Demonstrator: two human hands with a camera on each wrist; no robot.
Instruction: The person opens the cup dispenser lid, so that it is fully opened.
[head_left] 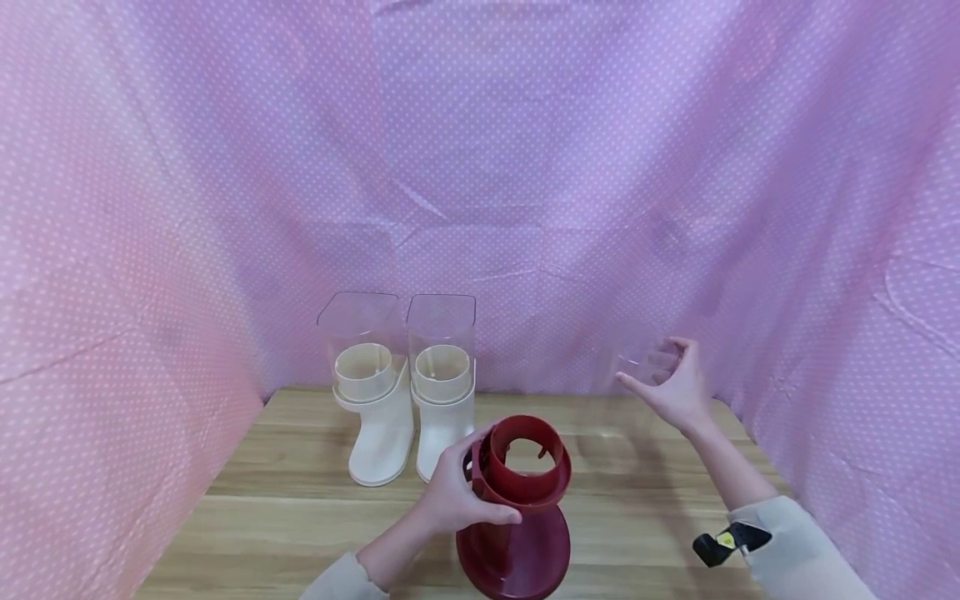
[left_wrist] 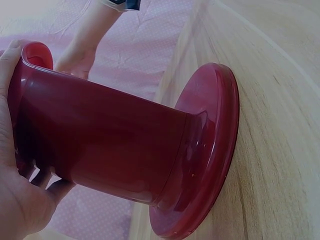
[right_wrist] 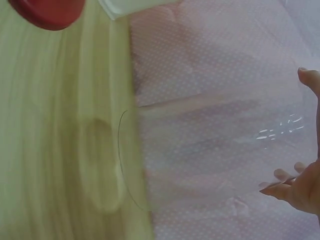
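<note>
A glossy red dispenser stand (head_left: pixel 525 492), with a ring-shaped top and a round foot, is upright on the table at the front. My left hand (head_left: pixel 448 497) grips its upper part from the left, thumb across the front below the ring. The left wrist view shows the curved red column (left_wrist: pixel 100 135) with fingers behind it. At the right, my right hand (head_left: pixel 681 396) holds a clear plastic cylinder (right_wrist: pixel 215 150) above the table, thumb on one side and fingers on the other. The cylinder is faint in the head view.
Two cream dispenser stands (head_left: pixel 378 446) are side by side at the back left, clear containers (head_left: pixel 441 321) on top of them. The wood-grain table (head_left: pixel 300 517) is enclosed by pink dotted cloth (head_left: pixel 465 150). A black device (head_left: pixel 731 542) is strapped to the right sleeve.
</note>
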